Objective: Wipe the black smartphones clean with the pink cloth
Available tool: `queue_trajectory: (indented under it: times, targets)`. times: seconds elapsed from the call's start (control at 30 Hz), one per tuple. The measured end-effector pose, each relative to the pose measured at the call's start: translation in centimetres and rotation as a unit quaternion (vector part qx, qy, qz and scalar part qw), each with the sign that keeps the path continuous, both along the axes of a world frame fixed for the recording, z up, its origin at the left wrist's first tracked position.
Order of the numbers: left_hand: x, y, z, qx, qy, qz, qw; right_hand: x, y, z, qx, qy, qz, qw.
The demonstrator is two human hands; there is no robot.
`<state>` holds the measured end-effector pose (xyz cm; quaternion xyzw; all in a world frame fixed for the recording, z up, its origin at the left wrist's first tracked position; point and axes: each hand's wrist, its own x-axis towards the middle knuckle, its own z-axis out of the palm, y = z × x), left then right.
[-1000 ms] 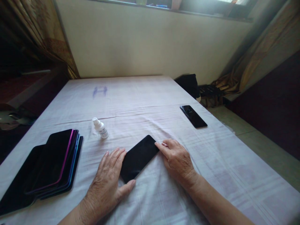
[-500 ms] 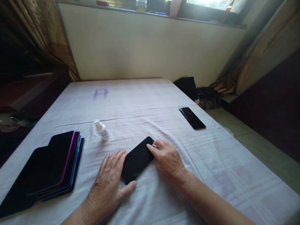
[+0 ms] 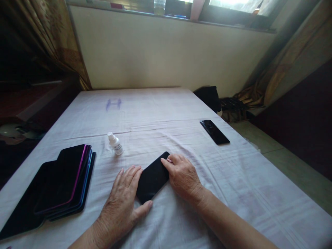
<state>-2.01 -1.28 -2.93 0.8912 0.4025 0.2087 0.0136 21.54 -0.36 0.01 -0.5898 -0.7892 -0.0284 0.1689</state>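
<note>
Hands (left [image 3: 121,204], right [image 3: 183,176]) lie open, flat against phone [image 3: 152,178]; spray bottle [image 3: 115,143] nearby.

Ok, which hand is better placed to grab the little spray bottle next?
Left, probably. The left hand lies flat beside the black phone, on the side nearer the spray bottle. The right hand would have to cross over the phone.

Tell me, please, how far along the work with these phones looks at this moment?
One black phone lies apart at the right of the white cloth-covered table, perhaps finished. In hand: the left hand and the right hand rest flat at the black phone between them. A stack of dark phones waits at the left; the small white spray bottle lies untouched.
</note>
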Motion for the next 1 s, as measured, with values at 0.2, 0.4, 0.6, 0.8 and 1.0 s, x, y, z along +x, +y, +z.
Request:
queue_trajectory:
  times: [0.2,0.4,0.6,0.8,1.0]
  targets:
    - [0.0,0.0,0.1,0.003,0.005,0.0,1.0,0.1,0.0,0.0,0.005,0.013,0.003,1.0]
    - [0.0,0.0,0.2,0.012,0.012,-0.005,1.0,1.6,0.7,-0.4,0.011,0.013,-0.05,0.999]
    - [0.0,-0.1,0.0,0.012,0.0,0.0,1.0,0.7,-0.2,-0.4,0.026,0.048,-0.005,0.998]
    - [0.0,-0.1,-0.1,0.0,0.004,0.005,1.0,-0.2,-0.9,0.0,0.038,0.063,0.013,0.997]
    - [0.0,0.0,0.0,0.007,0.011,0.005,1.0,0.4,-0.5,-0.6,0.028,0.034,-0.035,0.998]
